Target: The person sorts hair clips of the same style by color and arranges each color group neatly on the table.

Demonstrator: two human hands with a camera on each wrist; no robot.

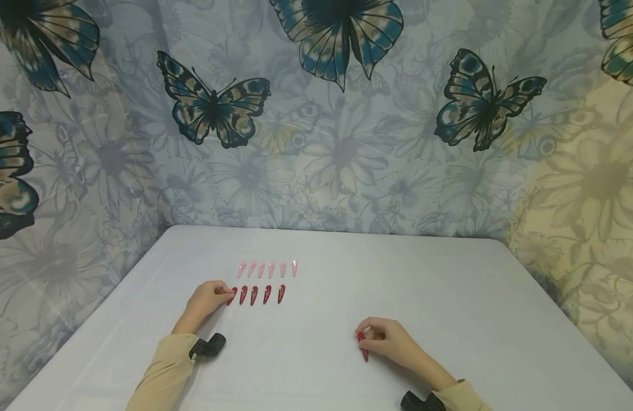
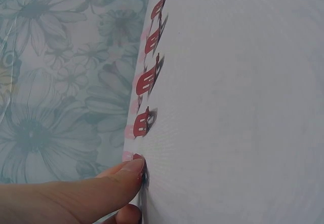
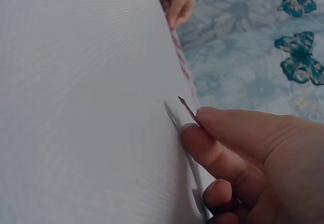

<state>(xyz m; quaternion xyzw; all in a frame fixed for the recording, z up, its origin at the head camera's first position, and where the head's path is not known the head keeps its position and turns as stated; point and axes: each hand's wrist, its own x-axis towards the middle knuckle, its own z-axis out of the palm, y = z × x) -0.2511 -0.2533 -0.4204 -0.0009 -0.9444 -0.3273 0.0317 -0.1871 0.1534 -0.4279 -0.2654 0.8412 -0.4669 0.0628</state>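
Observation:
My left hand (image 1: 205, 298) pinches the leftmost red snap hair clip (image 1: 234, 290) of a row on the white table. In the left wrist view the thumb covers most of that clip. The other red hair clips (image 1: 254, 295) stretch to the right in a spaced line. Farther back runs a row of several pink hair clips (image 1: 261, 269). Off to the right, my right hand (image 1: 390, 341) holds another red hair clip (image 1: 365, 354) between thumb and fingers, its narrow end pointing toward me. The right wrist view shows this clip (image 3: 188, 108) edge-on, close over the table with its shadow beside it.
The white table (image 1: 450, 285) has rounded far corners. Behind it and at both sides hangs cloth (image 1: 342, 154) printed with butterflies and flowers. Each wrist wears a black camera band (image 1: 208, 345).

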